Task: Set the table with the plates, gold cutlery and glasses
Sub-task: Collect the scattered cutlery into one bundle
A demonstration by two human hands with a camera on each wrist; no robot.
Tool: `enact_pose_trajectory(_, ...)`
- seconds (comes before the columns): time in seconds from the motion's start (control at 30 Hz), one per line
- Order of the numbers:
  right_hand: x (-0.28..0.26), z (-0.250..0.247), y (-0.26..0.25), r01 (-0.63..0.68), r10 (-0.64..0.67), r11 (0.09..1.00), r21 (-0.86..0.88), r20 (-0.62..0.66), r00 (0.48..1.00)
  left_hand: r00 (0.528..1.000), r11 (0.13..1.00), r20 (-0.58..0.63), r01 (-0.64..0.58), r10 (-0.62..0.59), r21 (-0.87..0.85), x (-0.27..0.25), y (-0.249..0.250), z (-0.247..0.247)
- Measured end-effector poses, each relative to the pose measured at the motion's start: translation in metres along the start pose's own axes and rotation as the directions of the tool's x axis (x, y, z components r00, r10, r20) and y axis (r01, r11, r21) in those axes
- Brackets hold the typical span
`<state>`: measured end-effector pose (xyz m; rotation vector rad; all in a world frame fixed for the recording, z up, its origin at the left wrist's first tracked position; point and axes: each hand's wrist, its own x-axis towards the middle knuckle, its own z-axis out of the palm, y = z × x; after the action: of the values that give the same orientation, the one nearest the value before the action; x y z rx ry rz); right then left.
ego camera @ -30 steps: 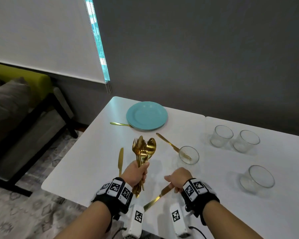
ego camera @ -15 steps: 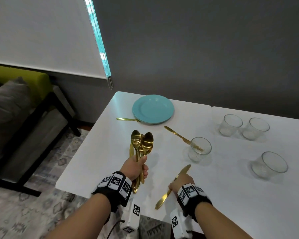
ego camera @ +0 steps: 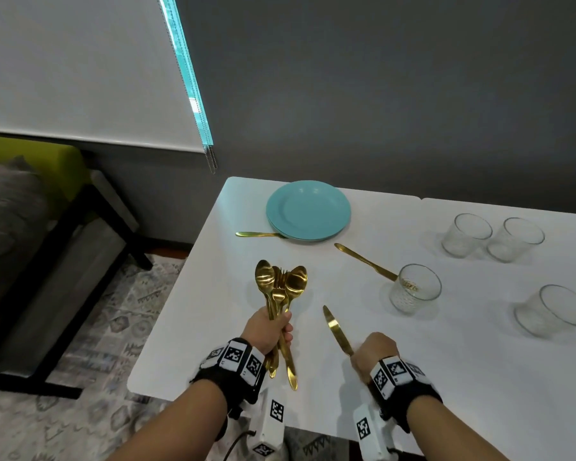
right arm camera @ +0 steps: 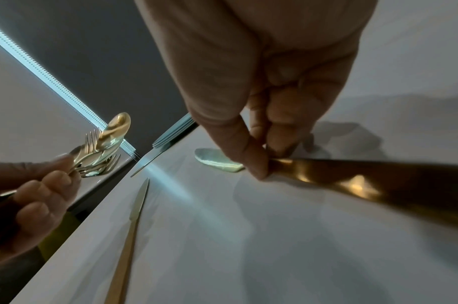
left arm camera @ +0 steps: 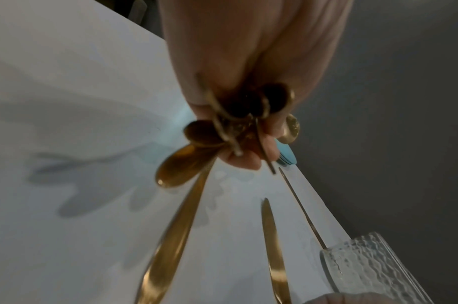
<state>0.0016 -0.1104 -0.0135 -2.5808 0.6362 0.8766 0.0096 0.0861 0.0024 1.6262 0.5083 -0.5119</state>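
Note:
My left hand (ego camera: pixel 270 331) grips a bundle of gold spoons and forks (ego camera: pixel 281 284) upright above the near left part of the white table (ego camera: pixel 429 377). To its right, my right hand (ego camera: pixel 374 352) pinches the handle of a gold knife (ego camera: pixel 336 329), blade pointing away and left; the right wrist view shows thumb and fingers closed on that knife (right arm camera: pixel 352 181). A stack of teal plates (ego camera: pixel 308 211) sits at the far left corner. Another knife (ego camera: pixel 255 234) pokes out from under the plates. A third knife (ego camera: pixel 363 261) runs to a glass (ego camera: pixel 414 289).
Three more ribbed glasses (ego camera: pixel 468 234) (ego camera: pixel 516 239) (ego camera: pixel 554 309) stand at the right of the table. In the right wrist view a further knife (right arm camera: pixel 130 222) lies flat near the left edge. A sofa (ego camera: pixel 24 207) and patterned rug (ego camera: pixel 90 344) are left of the table.
My right hand has lifted the knife off the near table edge and swung its blade round to point away. My left hand keeps gripping the bundle.

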Motion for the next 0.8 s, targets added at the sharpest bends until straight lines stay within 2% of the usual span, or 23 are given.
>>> enact_pose_trajectory(0.13, 0.002, 0.003, -0.012, -0.009, 0.005, 0.998, 0.059, 0.067, 0.998, 1.0, 1.0, 0.018, 0.016, -0.016, -0.008, 0.007, -0.001, -0.011)
enact_pose_trajectory(0.23, 0.005, -0.004, -0.023, 0.029, -0.067, 0.966, 0.259, 0.138, 0.988, 0.999, 0.999, 0.037, 0.02, -0.019, -0.027, 0.01, 0.002, -0.016)
enact_pose_trajectory(0.3, 0.002, -0.011, -0.035, 0.063, -0.144, 0.907, 0.417, 0.165, 0.976, 0.999, 0.997, 0.043, 0.027, -0.023, -0.078, 0.011, 0.004, -0.019)
enact_pose_trajectory(0.4, -0.005, -0.016, -0.062, 0.018, -0.197, 0.754, 0.656, 0.2, 0.96, 0.995, 0.982, 0.085, 0.057, -0.042, -0.178, 0.01, 0.009, -0.022)
enact_pose_trajectory(0.47, -0.005, -0.015, -0.08, -0.015, -0.196, 0.725, 0.688, 0.227, 0.954, 0.991, 0.978, 0.126, 0.072, -0.048, -0.194, 0.009, 0.01, -0.023)
enact_pose_trajectory(0.57, -0.004, -0.014, -0.1, -0.035, -0.191, 0.749, 0.662, 0.267, 0.945, 0.986, 0.994, 0.16, 0.051, -0.035, -0.095, 0.008, 0.01, -0.029)
enact_pose_trajectory(0.7, -0.002, -0.006, -0.116, -0.004, -0.234, 0.771, 0.636, 0.289, 0.928, 0.985, 0.999, 0.171, 0.01, -0.005, -0.032, 0.006, 0.014, -0.036)
enact_pose_trajectory(0.8, -0.002, 0.001, -0.122, 0.055, -0.279, 0.76, 0.648, 0.248, 0.928, 0.985, 0.999, 0.173, -0.015, 0.022, -0.04, 0.007, 0.015, -0.041)
